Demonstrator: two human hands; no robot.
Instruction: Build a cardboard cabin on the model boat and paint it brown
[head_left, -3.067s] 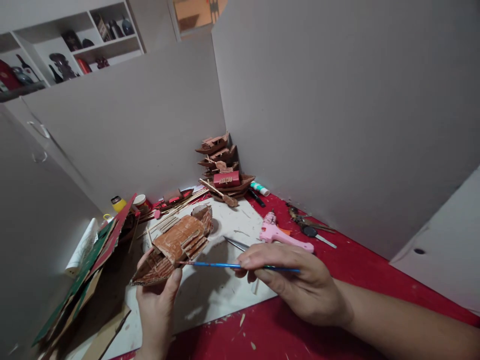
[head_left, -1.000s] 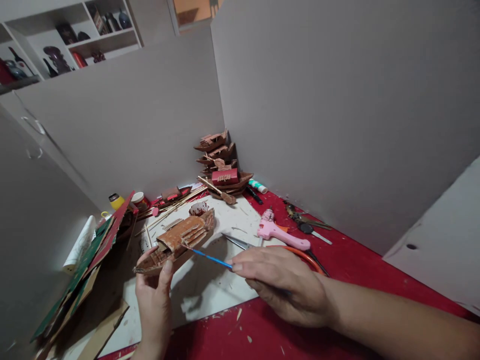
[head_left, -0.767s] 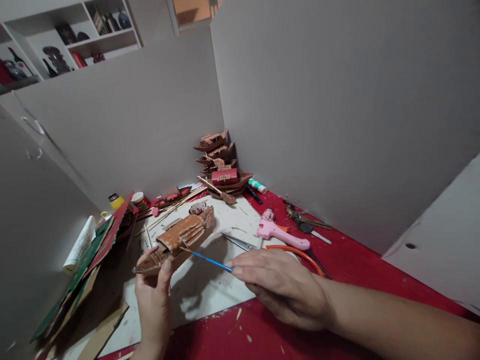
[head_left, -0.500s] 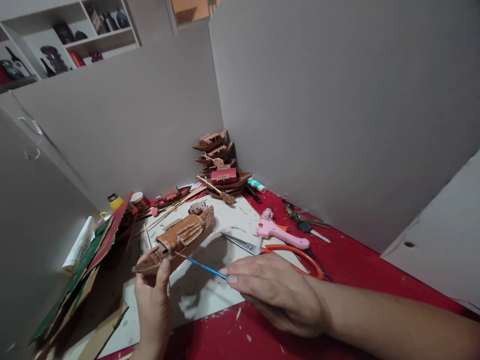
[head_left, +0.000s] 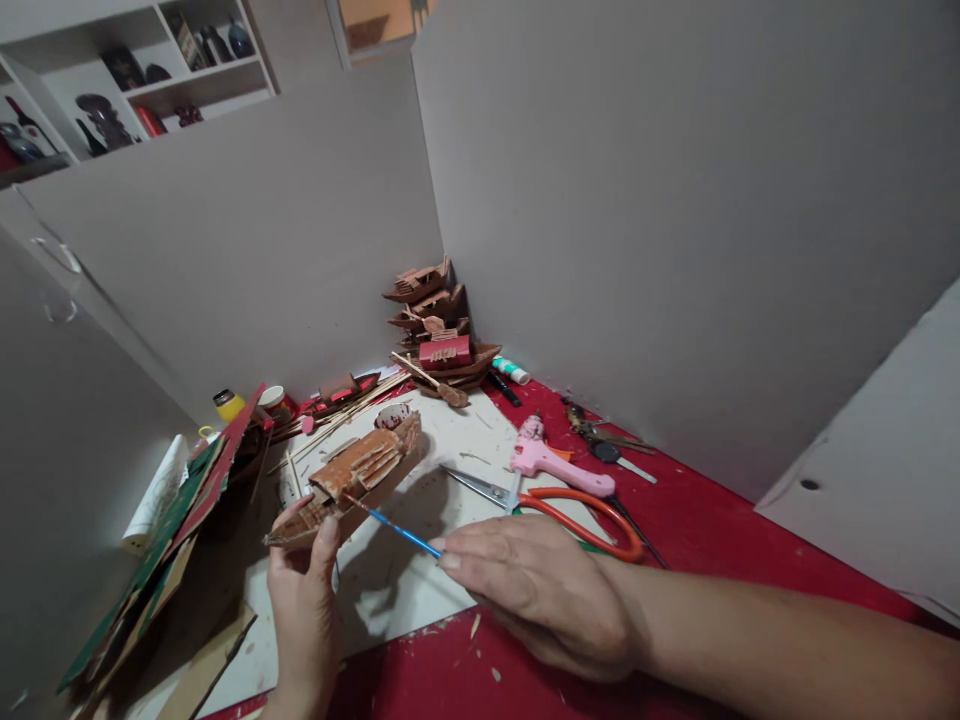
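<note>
Aloft over a flat white board (head_left: 420, 600) on a red-covered table (head_left: 427, 675), a brown, cardboard-looking model boat (head_left: 356, 462) with an arched orange-brown roof rests in the left hand (head_left: 304, 600), curled around its near pointed end, thumb on the facing side, other fingers mostly hidden. That end grip appears chosen to leave most of the roof and hull exposed. The right hand (head_left: 536, 595) is closed, fingertips pinching a slim blue-handled paintbrush (head_left: 401, 533) well back from its brown-stained tip, likely to keep skin off wet colour; the tip appears to touch the boat beside the roof's open end. Just behind the boat stands a round white cup (head_left: 391, 416) spattered dark brown, presumably paint placed close for dipping. Orange-handled steel scissors (head_left: 566, 494) and a pink plastic glue gun (head_left: 562, 470) lie beyond the right hand, seemingly laid aside within reach. Brown model boats (head_left: 444, 352) stand stacked against the wall corner, perhaps to save table space.
</note>
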